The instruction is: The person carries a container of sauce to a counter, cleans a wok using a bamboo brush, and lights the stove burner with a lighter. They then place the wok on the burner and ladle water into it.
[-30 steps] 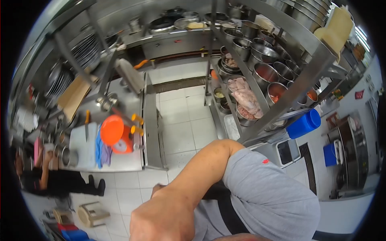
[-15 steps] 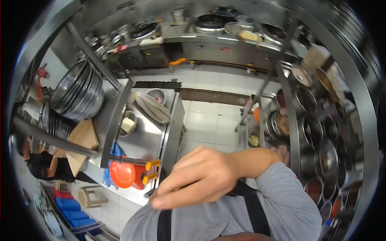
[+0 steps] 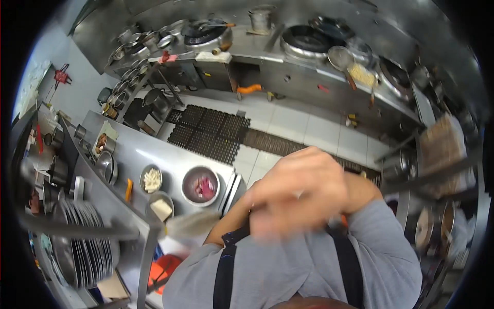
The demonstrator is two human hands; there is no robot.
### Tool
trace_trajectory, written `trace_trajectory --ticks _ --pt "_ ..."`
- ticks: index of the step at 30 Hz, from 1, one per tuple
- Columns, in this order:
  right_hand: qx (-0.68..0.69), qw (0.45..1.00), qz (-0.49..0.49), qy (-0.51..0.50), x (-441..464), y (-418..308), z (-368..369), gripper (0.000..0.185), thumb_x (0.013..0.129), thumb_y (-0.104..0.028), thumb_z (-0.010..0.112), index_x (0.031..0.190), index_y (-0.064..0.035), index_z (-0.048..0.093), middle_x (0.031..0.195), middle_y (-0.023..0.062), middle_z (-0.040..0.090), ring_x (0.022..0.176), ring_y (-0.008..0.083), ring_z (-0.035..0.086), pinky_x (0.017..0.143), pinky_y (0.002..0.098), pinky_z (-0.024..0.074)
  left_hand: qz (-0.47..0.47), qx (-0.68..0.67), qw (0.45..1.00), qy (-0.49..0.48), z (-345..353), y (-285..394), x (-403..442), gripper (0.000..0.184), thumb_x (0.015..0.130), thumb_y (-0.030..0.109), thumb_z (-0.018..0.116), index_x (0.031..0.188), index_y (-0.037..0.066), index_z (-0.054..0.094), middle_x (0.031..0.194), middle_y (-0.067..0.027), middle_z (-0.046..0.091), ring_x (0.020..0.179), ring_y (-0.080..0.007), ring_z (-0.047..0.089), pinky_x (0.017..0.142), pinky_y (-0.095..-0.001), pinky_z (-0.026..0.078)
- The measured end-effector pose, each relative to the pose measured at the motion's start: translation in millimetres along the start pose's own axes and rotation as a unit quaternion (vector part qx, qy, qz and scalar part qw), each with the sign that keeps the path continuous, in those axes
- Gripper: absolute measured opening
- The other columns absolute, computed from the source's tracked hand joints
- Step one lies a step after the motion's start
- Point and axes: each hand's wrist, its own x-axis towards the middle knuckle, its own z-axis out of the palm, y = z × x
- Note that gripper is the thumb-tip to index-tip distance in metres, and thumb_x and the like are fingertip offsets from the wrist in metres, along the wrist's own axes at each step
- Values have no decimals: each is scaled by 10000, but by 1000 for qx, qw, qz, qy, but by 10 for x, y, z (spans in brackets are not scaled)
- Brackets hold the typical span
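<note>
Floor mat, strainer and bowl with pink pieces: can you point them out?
Floor mat (image 3: 206, 130): head view, middle of its black surface.
Strainer (image 3: 340, 57): head view, middle of its round mesh.
Bowl (image 3: 190, 178): head view, bare inner wall, beside the pink pieces.

Right hand (image 3: 298, 194): motion-blurred, before chest | right forearm (image 3: 362, 192): toward 9 o'clock | left forearm (image 3: 229, 220): toward 1 o'clock | left hand: hidden

Can read no text, brand, number or sign anywhere. Shows just a red patch (image 3: 323, 88) on the stove front (image 3: 296, 77) and a yellow patch (image 3: 207, 74) further along, both too small to decipher.
</note>
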Motion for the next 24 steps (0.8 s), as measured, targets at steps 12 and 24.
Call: trace_trajectory --ticks 12,24 --pt "-35 523 824 217 -3848 2055 -1135 259 890 -243 633 898 12 676 772 111 683 611 154 640 562 296 498 -29 17 987 156 -1690 -101 3202 262 766 274 587 866 57 696 963 -178 690 872 -322 676 788 -432 534" --pt "-4 791 610 -51 -1783 6686 -1527 246 926 -124 596 1125 11 647 712 31 643 530 87 571 480 243 465 -392 101 911 75 -1879 -2325 2259 361 709 205 545 928 -24 717 1000 -242 680 967 -360 673 856 -401 530"
